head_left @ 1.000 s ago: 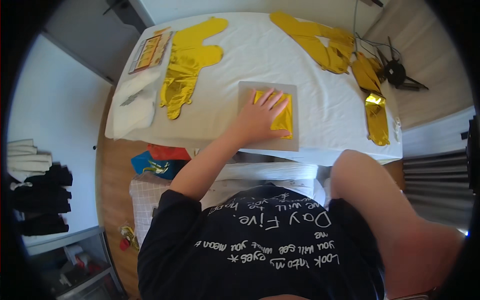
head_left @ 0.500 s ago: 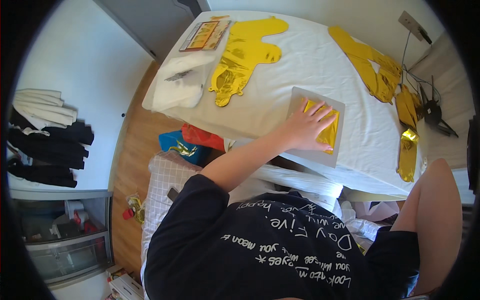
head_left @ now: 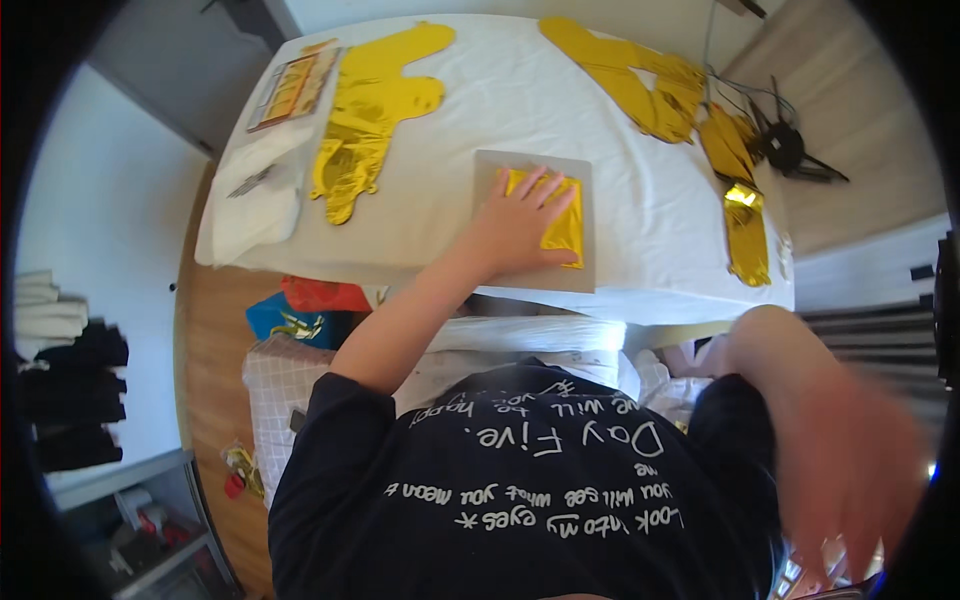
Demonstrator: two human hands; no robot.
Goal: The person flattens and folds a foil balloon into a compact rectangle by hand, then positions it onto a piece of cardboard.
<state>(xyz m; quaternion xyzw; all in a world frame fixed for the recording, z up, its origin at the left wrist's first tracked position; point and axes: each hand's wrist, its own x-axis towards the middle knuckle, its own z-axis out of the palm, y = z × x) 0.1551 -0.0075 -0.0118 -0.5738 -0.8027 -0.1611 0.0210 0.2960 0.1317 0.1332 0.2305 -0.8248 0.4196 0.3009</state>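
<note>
My left hand [head_left: 520,225] lies flat with spread fingers on a folded piece of shiny gold foil [head_left: 568,225]. Beneath the foil is a flat grey rectangular board [head_left: 530,282] on the white-covered table. My right hand [head_left: 860,470] is off the table at the lower right, smeared by motion, so its fingers and anything in them cannot be made out. Beyond the board, to the left, lies a flat gold foil balloon [head_left: 365,130]. A second flat foil balloon [head_left: 640,85] lies at the far right, with another gold foil piece [head_left: 745,235] near the right edge.
A clear plastic bag with white contents [head_left: 255,195] and a printed flat package [head_left: 290,90] lie at the table's left. A black device with antennas [head_left: 785,147] and cables sits at the right. Blue and red bags [head_left: 290,318] stand below the table. Clothes [head_left: 75,380] hang at left.
My right arm has bent, bringing the hand into view at the lower right. My left hand stays flat on the foil. The whole view has shifted, moving the table leftward in the picture.
</note>
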